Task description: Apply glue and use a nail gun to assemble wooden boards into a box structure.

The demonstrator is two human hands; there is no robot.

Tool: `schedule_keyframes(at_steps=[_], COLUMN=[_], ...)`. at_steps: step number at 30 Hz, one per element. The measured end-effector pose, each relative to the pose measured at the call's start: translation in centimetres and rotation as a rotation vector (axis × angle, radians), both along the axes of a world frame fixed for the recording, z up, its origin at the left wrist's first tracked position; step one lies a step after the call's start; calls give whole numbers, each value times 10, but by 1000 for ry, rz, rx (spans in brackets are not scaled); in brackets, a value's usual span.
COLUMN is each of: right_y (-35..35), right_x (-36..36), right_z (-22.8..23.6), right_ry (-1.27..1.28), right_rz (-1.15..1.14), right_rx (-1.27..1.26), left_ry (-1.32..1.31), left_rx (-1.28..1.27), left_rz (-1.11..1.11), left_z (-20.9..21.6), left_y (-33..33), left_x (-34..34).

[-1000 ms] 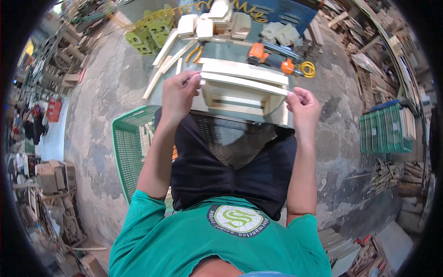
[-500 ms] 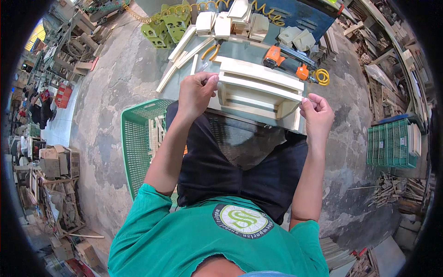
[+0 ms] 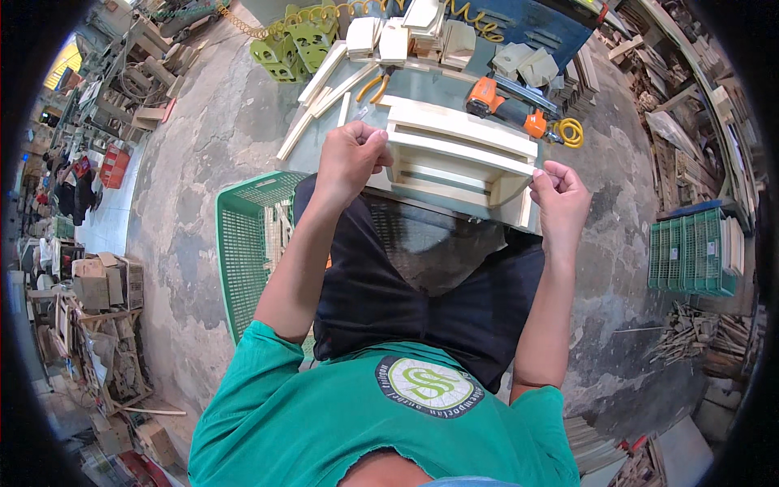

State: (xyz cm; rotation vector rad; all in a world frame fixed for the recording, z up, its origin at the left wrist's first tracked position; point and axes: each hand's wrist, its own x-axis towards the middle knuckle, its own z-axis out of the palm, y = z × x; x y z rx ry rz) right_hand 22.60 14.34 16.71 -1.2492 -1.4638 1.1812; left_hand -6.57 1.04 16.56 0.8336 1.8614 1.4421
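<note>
A pale wooden frame (image 3: 495, 193), shaped like a shallow open box, rests on the work table in front of me. Along its upper edge lies a thin wooden slat (image 3: 461, 152). My left hand (image 3: 349, 160) pinches at the slat's left end, thumb and forefinger together. At the opposite end, the thumb and forefinger of my right hand (image 3: 561, 199) close on the slat's tip. The fingertips partly hide both ends. Just beyond the frame, an orange nail gun (image 3: 485, 97) lies on its side.
Orange-handled pliers (image 3: 374, 86) and long wooden strips (image 3: 312, 114) lie at the table's left. Stacked wooden pieces (image 3: 394, 40) stand at the back. A coiled yellow hose (image 3: 570, 132) joins the nail gun. A green plastic crate (image 3: 243, 252) is beside my left leg.
The whole view has shifted very slightly. Both hands stay at the two ends of the slat, with almost no other visible movement.
</note>
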Motion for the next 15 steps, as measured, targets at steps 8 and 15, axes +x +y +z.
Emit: schedule_keyframes(at_steps=[8,15], right_y=[3,7], right_x=[0,2], right_z=[-2,-7], right_ry=[-46,-99], right_rz=[4,26], right_rx=[8,72], left_ry=[-251,-332], left_rx=[38,70], left_rz=[13,-3], left_z=[-8,-7], left_y=[5,2], left_x=[-6,-7])
